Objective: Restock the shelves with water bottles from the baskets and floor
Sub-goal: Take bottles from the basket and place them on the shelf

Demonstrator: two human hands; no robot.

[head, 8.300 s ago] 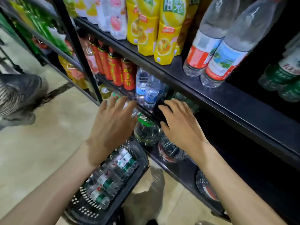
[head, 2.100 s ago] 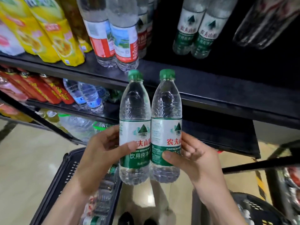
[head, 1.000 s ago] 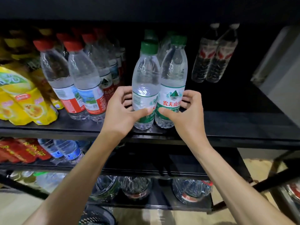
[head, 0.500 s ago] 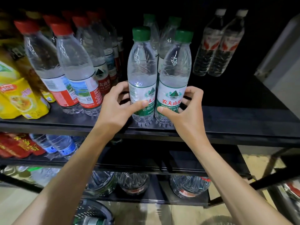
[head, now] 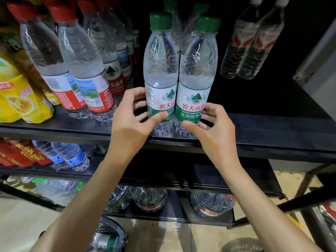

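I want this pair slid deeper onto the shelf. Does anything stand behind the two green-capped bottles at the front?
Yes: two more green-capped bottles stand right behind the front pair, in the same lane, so the pair likely has little room to go back.

Glossy clear plastic bottles (head: 161, 70) on matt black shelf (head: 263, 128).

right green-cap bottle (head: 197, 79) label: 农夫山泉, 饮用纯净水 | left green-cap bottle (head: 161, 73) label: 农夫山
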